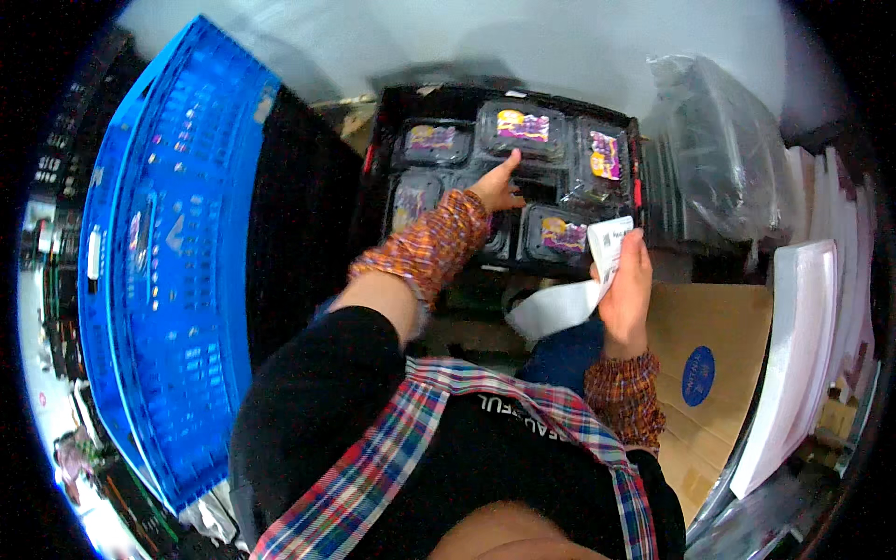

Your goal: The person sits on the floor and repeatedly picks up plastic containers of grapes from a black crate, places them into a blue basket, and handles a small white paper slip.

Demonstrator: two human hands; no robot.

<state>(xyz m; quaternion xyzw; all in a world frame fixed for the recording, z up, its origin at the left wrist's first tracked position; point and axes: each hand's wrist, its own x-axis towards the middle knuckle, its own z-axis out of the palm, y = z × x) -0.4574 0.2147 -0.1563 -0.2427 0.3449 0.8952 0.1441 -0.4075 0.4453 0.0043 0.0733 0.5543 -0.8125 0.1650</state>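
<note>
A black plastic crate (560, 98) before me holds several clear plastic clamshell boxes with purple and yellow labels. Over the middle of the crate is my left hand (498, 187), its fingers apart and nothing visible in them. Just beyond its fingers sits the top middle clamshell box (528, 129), raised above its neighbours; whether I touch it I cannot tell. My right hand (625, 294) grips a strip of white printed stickers (560, 308) at the crate's near right corner. The strip's lower end curls down to the left. A lower clamshell box (556, 234) lies just left of the strip.
Tall blue plastic crates (189, 231) stand at my left. A flat cardboard surface (721, 322) with a blue oval mark lies at right, beside white foam pieces (787, 364). A clear plastic bag (728, 147) stands behind it, near the pale wall (595, 42).
</note>
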